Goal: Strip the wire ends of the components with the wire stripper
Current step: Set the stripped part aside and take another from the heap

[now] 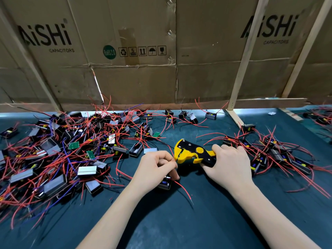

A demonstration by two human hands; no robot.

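Yellow-and-black wire stripper (195, 153) sits mid-table on the dark mat, handles squeezed in the right hand (229, 163); left hand (158, 165) pinches a thin, floppy wire at its mouth, with a small, likely light component (164, 183) tucked under the fingers. Best held close to the wire tip. Wire end and stripper mouth are too small to read; the component is mostly hidden.

Open green mat (161, 221) near; component piles left (53, 155) and right (280, 155).
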